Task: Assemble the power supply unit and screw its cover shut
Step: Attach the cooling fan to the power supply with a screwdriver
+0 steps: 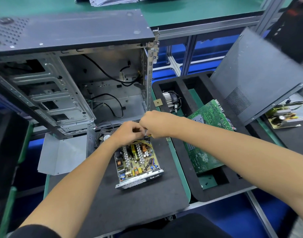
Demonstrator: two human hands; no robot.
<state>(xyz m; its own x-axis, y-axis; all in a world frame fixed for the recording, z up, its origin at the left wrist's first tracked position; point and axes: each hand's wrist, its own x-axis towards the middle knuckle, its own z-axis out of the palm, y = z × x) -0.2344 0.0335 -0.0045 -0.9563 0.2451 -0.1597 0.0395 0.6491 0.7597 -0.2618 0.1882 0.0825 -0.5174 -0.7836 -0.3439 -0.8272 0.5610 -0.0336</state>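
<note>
PSU (138, 162): open metal box, circuit board exposed, on the black mat (130, 203).
Cover (61, 152): grey bent sheet, just left of PSU.

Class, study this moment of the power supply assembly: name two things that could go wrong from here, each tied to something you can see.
1. Both hands, left hand and right hand, work the wires at the far end of the open supply; a wire left over the rim could get pinched under the cover.
2. The circuit board lies exposed below the wrists; a slip might bend components.
</note>
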